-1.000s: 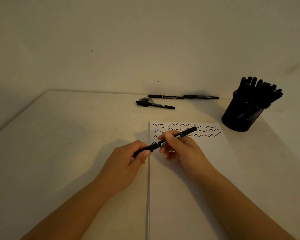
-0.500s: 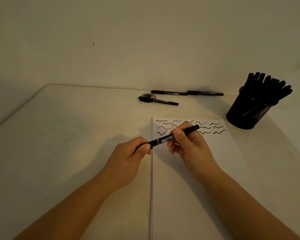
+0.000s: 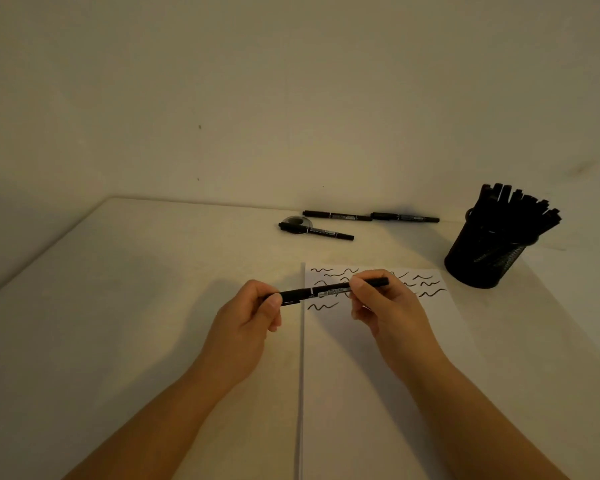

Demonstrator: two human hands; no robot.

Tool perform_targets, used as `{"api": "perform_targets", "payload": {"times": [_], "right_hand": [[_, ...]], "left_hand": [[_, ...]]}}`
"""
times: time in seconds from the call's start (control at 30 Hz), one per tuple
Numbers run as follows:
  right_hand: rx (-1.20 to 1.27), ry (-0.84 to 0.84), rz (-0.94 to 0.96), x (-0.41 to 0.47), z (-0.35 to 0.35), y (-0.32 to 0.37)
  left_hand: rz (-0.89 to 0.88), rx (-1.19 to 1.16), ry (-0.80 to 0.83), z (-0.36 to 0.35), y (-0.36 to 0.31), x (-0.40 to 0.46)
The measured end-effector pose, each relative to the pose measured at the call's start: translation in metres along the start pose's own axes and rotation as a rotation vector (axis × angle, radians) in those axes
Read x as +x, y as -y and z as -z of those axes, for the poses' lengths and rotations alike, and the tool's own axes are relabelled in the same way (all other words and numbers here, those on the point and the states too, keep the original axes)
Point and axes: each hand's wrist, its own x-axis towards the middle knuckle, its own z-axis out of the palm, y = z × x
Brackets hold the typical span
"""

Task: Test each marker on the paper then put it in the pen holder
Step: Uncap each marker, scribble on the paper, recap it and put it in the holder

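The marker (image 3: 329, 292) I'm working with sits level in the air just above the left edge of the paper (image 3: 367, 375), held at both ends. My left hand (image 3: 246, 327) pinches its left end, which looks like the cap, between thumb and curled fingers; my right hand (image 3: 383, 306) grips the barrel toward the right end the same way. I can't tell whether the cap is on or partly pulled.

On progress, I'd judge I'm well into the job. The far strip of the paper carries several rows of black squiggles (image 3: 374, 282), and the mesh pen holder (image 3: 478, 261) at the far right, well apart from my hands, is packed with dark markers. Three loose markers remain near the far edge of the table (image 3: 118, 289): two (image 3: 336, 215) (image 3: 405, 217) lying end to end by the wall, and one (image 3: 315, 231) just nearer, resting across a small roll of tape (image 3: 296, 221). So this marker and those three remain.
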Motion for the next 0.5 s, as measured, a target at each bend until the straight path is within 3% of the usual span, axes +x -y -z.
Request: {"api": "perform_targets", "payload": {"times": [0.07,0.17,0.27,0.4,0.5], "right_hand": [[-0.246,0.003,0.11,0.002,0.009,0.006],[-0.77,0.182,0.274,0.001,0.016,0.017],[-1.092,0.314,0.398,0.003,0.018,0.025],[-1.122,0.314,0.474,0.007,0.023,0.03],[-1.103,0.222,0.415,0.012,0.036,0.034]], "left_hand": [[-0.037,0.05,-0.022,0.004,-0.002,0.002],[-0.137,0.184,-0.003,0.011,-0.01,0.008],[-0.238,0.274,0.046,0.012,-0.025,0.018],[-0.369,0.372,0.116,0.0,-0.051,0.035],[-0.395,0.299,0.134,-0.017,-0.063,0.055]]}}
